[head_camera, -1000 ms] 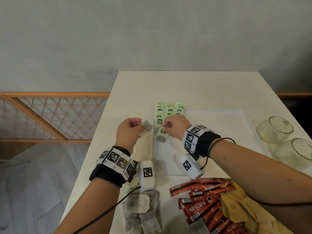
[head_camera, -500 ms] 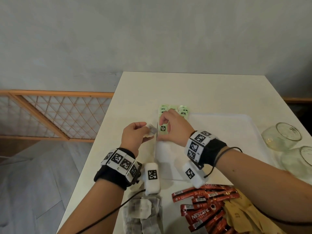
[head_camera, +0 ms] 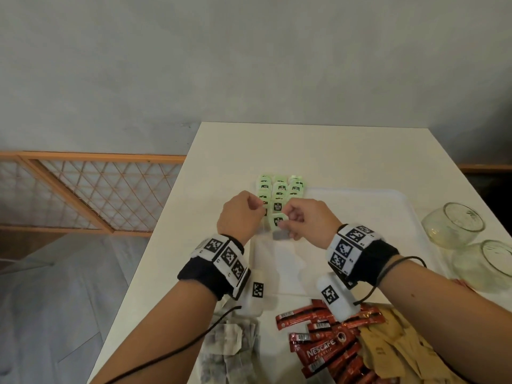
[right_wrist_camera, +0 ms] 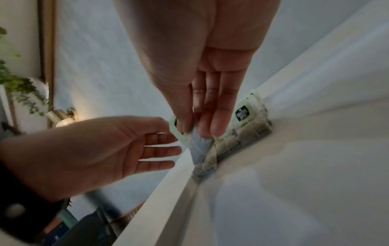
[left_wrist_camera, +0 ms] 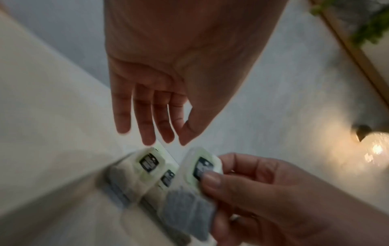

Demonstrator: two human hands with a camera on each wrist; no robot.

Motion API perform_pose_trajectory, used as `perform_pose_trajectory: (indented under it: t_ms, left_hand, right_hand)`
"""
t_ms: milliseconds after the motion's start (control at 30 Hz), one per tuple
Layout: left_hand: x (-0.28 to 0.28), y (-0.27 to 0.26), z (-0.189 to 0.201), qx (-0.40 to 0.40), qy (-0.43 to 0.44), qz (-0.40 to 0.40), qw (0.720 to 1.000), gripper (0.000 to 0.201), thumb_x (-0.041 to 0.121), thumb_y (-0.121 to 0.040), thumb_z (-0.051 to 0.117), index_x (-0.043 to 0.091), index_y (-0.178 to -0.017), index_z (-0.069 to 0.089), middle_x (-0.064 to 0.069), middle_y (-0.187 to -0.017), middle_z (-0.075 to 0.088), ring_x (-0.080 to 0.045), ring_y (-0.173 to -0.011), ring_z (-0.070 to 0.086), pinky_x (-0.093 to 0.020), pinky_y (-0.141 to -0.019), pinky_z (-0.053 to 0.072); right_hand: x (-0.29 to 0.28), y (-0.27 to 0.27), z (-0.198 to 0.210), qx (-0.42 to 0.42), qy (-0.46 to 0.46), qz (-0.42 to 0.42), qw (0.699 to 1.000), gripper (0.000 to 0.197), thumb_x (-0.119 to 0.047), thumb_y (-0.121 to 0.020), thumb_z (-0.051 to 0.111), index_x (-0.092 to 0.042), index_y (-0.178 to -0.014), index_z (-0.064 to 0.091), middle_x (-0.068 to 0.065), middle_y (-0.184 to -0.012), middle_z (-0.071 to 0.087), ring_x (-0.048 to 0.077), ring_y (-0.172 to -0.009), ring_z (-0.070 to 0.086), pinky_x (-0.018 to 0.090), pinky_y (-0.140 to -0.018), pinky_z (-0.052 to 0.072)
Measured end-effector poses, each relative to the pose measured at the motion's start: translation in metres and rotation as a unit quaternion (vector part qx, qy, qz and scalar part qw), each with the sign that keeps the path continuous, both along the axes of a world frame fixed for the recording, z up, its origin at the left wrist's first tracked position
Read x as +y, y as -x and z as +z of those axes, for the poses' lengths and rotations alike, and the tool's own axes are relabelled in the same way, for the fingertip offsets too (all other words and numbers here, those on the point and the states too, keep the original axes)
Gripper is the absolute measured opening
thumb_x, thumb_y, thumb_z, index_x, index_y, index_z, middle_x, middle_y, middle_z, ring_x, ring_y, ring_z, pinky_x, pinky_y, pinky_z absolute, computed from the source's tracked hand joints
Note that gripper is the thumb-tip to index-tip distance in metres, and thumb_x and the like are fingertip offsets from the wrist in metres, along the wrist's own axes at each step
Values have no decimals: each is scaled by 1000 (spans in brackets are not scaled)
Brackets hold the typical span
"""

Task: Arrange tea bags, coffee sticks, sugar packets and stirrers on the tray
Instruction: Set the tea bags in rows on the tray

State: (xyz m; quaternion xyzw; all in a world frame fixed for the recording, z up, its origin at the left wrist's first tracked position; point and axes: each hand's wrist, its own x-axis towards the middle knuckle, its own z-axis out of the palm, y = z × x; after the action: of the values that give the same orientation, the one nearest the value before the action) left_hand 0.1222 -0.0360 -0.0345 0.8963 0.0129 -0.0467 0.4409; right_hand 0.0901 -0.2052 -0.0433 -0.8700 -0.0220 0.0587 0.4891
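Observation:
My right hand (head_camera: 288, 221) pinches a tea bag (head_camera: 278, 221) by its green tag, its grey pouch hanging just above the white tray (head_camera: 360, 217). The right wrist view shows thumb and fingers (right_wrist_camera: 218, 128) closed on that tea bag (right_wrist_camera: 199, 149). Beside it, my left hand (head_camera: 249, 212) has straight fingers (left_wrist_camera: 147, 133) and holds nothing. Rows of green-tagged tea bags (head_camera: 279, 189) lie in the tray's far left corner. Loose tea bags (head_camera: 230, 345), red coffee sticks (head_camera: 327, 342) and brown sugar packets (head_camera: 393, 350) lie at the table's near edge.
Two glass jars (head_camera: 454, 223) (head_camera: 487, 261) lie on their sides right of the tray. The table (head_camera: 304, 151) ends close on the left, with a wooden lattice rail (head_camera: 83, 189) and floor beyond. A grey wall stands behind.
The tea bag my left hand held is now in my right hand's pinch. My left hand has let go and moved right toward the rows. The right hand left the earlier bag in the row.

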Motion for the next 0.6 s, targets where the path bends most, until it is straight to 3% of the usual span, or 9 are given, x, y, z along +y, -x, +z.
perform_pose_trajectory:
  t_ms: [100, 267, 433, 600]
  left_hand:
    - [8, -5, -3, -38, -129, -18, 991, 16, 22, -82, 66, 27, -97, 64, 9, -100, 63, -15, -96, 57, -36, -86, 49]
    - [6, -11, -4, 6, -249, -121, 961, 26, 34, -79, 74, 33, -102, 63, 4, -109, 57, -20, -107, 51, -38, -94, 42]
    - [0, -19, -9, 46, -287, -148, 945, 24, 24, -82, 70, 36, -100, 62, 4, -114, 59, -19, -112, 54, -37, -99, 37]
    - [-2, -25, -10, 37, -294, -137, 945, 25, 16, -84, 59, 37, -97, 60, 6, -113, 61, -19, -111, 56, -36, -98, 36]
  right_hand:
    - [-3, 4, -8, 68, -40, -6, 997, 11, -8, -89, 67, -12, -90, 56, 9, -68, 66, 21, -54, 65, 31, -55, 58]
    - [-8, -8, -16, 42, 74, -53, 995, 19, -12, -88, 67, -19, -74, 56, 4, -76, 63, 19, -60, 62, 34, -55, 59]
    - [-2, -21, -17, 40, 47, -93, 994, 8, -8, -87, 68, -12, -89, 62, 6, -78, 61, 16, -56, 57, 35, -52, 58]
    - [2, -31, -19, 20, 75, -89, 993, 7, -12, -86, 68, -13, -92, 63, 0, -75, 59, 13, -53, 53, 24, -37, 47]
